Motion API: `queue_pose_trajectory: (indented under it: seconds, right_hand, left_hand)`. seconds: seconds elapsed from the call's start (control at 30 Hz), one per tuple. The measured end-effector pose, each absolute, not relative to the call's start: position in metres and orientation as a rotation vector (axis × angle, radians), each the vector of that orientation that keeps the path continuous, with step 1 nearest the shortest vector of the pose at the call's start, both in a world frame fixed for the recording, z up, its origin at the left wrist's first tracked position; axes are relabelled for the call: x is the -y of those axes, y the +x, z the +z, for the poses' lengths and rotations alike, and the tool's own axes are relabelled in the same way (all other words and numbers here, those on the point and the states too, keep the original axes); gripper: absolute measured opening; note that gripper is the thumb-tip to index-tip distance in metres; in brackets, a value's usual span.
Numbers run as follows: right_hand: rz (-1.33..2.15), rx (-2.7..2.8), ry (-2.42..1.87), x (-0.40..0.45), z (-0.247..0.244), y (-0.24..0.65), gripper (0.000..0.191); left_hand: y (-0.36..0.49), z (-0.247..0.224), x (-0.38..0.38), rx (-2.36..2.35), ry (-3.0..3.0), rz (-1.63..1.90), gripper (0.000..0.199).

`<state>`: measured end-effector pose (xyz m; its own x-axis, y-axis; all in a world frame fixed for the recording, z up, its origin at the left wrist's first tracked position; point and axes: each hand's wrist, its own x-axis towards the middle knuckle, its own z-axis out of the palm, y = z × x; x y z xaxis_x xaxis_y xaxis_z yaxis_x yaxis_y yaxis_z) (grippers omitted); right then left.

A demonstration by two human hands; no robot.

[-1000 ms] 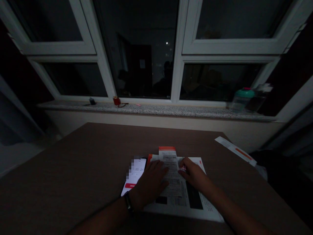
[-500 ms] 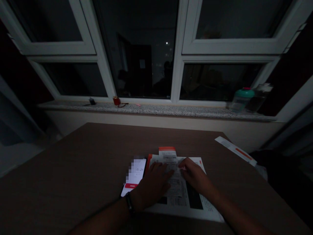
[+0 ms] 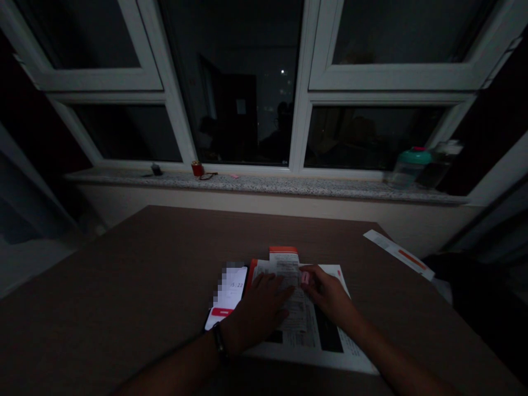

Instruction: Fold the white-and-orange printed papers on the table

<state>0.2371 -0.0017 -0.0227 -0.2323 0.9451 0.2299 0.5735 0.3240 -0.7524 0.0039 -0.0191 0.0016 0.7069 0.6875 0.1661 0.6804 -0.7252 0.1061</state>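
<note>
Leaflet (image 3: pixel 289 297), folded, lies on printed sheet (image 3: pixel 325 344) on brown bench (image 3: pixel 124 275). Left grip (image 3: pixel 258 313) open, pressed flat on leaflet. Right grip (image 3: pixel 328 294) curled at leaflet's right edge, can't tell if closed on it. Lit phone (image 3: pixel 226 291) just beside left grip.

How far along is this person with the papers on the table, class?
Done: the narrow printed leaflet already lies on the larger white sheet, beside the lit phone. In hand: the left hand presses the leaflet flat, and the right hand pinches a small pink piece at its edge. Left: the orange-striped paper slip lies untouched at the far edge of the brown table.
</note>
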Motion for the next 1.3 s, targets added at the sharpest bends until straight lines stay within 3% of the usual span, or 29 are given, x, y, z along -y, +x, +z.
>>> queue_pose_trajectory:
  seconds: [0.2,0.4,0.57,0.67,0.9,1.3]
  right_hand:
    - [0.67,2.047,-1.337,0.003,-0.016,0.237,0.028]
    - [0.677,2.028,-1.357,0.003,-0.021,0.237,0.036]
    - [0.679,2.025,-1.332,-0.001,-0.024,0.238,0.009]
    - [0.654,2.047,-1.299,-0.003,-0.025,0.238,0.003]
    - [0.672,2.088,-1.2,-0.002,-0.022,0.241,0.017]
    - [0.643,2.002,-1.248,-0.004,-0.027,0.24,0.019]
  left_hand:
    - [0.004,0.001,0.019,-1.145,2.882,0.316,0.059]
    - [0.002,-0.002,0.018,-1.146,2.876,0.34,0.053]
    - [0.002,-0.002,0.018,-1.151,2.872,0.318,0.055]
    - [0.003,-0.001,0.018,-1.14,2.859,0.333,0.053]
    - [0.003,-0.003,0.019,-1.155,2.878,0.316,0.056]
    - [0.003,0.0,0.018,-1.145,2.849,0.316,0.057]
